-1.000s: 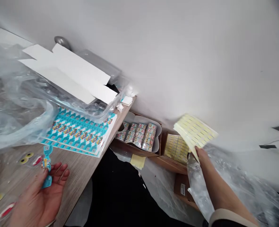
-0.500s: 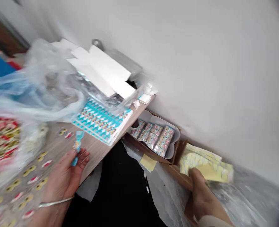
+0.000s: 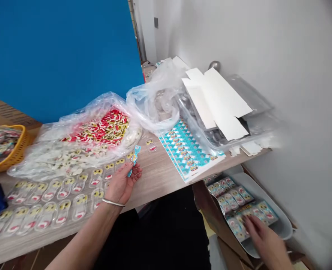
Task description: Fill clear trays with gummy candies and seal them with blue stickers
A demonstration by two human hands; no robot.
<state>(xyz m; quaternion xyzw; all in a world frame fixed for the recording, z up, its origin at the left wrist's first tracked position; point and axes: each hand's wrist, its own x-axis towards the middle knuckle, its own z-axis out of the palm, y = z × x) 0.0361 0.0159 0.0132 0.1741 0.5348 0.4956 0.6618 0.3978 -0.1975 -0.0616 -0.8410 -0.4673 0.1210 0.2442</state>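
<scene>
My left hand (image 3: pixel 125 182), with a bracelet at the wrist, is closed on a small blue printed label (image 3: pixel 135 154) above the table. Beneath and beside it, clear plastic blister shells (image 3: pixel 80 208) lie in rows, each with yellow eye-like pieces and a red-and-white piece. Low on the right, my right hand (image 3: pixel 263 238) reaches over the cardboard box (image 3: pixel 225 228), its fingers at the small printed packs (image 3: pixel 265 212) inside. Those fingers are blurred, so whether they grip a pack cannot be made out.
A plastic bag of loose red and yellow pieces (image 3: pixel 109 127) lies behind the rows. Blue printed label sheets (image 3: pixel 183 150) sit beside a clear tub (image 3: pixel 208 140) topped with white card (image 3: pixel 222 101). At far left stands a yellow basket (image 3: pixel 17 150); a blue panel (image 3: pixel 62 56) rises behind.
The view has swung left, showing more of the table. My right hand has gone from the yellow patterned sheets to the packs in the box. My left hand still holds the label.
</scene>
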